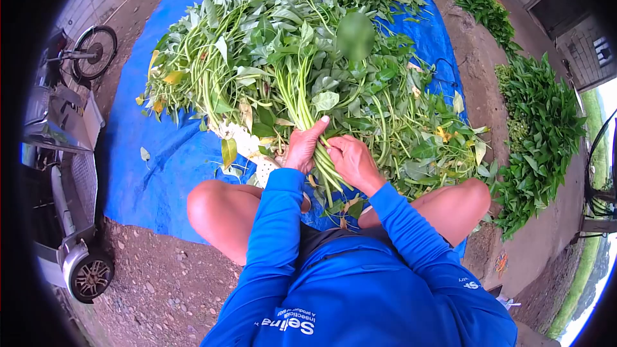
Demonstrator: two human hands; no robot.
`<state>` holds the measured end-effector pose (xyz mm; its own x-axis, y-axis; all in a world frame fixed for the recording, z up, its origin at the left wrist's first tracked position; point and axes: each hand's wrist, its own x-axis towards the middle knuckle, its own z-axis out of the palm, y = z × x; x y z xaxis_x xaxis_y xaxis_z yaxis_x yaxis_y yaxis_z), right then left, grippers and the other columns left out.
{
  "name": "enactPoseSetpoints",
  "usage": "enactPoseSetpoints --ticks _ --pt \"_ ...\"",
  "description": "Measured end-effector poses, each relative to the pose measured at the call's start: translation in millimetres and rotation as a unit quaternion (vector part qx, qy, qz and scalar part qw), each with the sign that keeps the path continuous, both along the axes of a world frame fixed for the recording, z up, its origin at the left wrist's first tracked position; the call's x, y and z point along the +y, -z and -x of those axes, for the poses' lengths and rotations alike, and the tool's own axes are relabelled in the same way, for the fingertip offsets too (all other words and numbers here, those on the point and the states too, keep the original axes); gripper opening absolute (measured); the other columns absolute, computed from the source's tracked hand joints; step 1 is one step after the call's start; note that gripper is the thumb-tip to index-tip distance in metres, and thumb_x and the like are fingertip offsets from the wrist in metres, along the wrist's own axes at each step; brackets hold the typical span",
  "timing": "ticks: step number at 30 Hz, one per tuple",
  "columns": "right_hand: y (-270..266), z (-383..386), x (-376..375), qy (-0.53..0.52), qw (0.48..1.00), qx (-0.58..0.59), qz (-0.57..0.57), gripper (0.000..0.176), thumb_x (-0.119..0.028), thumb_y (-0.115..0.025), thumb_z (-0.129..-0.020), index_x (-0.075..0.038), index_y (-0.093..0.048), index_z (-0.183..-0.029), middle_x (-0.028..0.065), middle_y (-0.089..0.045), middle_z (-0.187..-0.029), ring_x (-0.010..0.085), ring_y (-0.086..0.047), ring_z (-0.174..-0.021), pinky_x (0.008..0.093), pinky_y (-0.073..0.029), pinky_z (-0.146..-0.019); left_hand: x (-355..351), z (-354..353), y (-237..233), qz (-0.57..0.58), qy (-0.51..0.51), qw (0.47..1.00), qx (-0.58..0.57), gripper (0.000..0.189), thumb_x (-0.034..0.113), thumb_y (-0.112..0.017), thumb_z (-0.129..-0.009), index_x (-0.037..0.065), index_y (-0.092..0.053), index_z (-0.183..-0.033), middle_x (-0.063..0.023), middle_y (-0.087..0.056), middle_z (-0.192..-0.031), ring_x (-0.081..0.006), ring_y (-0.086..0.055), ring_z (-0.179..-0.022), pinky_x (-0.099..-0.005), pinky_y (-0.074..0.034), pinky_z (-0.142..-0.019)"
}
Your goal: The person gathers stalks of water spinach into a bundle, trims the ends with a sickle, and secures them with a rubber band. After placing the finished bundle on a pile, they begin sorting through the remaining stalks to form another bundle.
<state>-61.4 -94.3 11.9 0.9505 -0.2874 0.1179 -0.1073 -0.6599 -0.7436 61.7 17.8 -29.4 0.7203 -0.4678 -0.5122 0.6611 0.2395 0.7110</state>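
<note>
A bunch of leafy green stems [300, 93] is held upright in front of me, its cut ends pointing down toward my lap. My left hand [302, 147] is wrapped round the lower stems, with its thumb laid across them. On the other side, my right hand [355, 160] has its fingers curled in against the same stems; whether it pinches a single one is hidden. Beyond the hands spreads a large heap of the same greens [257, 32], with some yellowed leaves among them. Loose stems and leaf scraps lie close around my legs.
The heap rests on a blue tarp [144, 183]. Bundled greens [540, 135] stand in a row along the concrete at the right. At the left are a motorcycle wheel [94, 53] and a metal vehicle part with a small wheel [92, 277]. Gravelly ground [160, 276] borders the tarp.
</note>
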Motion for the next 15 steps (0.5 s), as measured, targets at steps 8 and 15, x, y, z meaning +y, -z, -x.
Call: enactPoseSetpoints --ticks 8,15 --pt "-8.7 41.8 -26.5 -0.005 0.996 0.035 0.084 0.014 -0.012 -0.065 -0.09 -0.002 -0.067 -0.098 0.0202 -0.068 -0.095 0.0432 -0.067 -0.093 0.0522 -0.053 -0.081 -0.7 -0.7 -0.7 -0.028 -0.089 0.995 -0.021 0.017 0.01 -0.079 -0.091 -0.001 -0.067 -0.097 -0.0061 -0.065 -0.078 -0.018 -0.063 -0.059 -0.0321 -0.056 -0.053" --pt "10.9 113.5 -157.4 0.188 0.866 0.265 0.38 0.022 -0.008 -0.062 -0.091 0.0 -0.075 -0.107 0.0254 -0.074 -0.097 0.0413 -0.073 -0.102 0.0537 -0.057 -0.093 18.6 -21.0 -36.9 -0.054 -0.121 0.987 -0.088 0.017 0.011 -0.08 -0.091 0.004 -0.068 -0.102 -0.0028 -0.063 -0.085 -0.0153 -0.062 -0.071 -0.0332 -0.057 -0.06"
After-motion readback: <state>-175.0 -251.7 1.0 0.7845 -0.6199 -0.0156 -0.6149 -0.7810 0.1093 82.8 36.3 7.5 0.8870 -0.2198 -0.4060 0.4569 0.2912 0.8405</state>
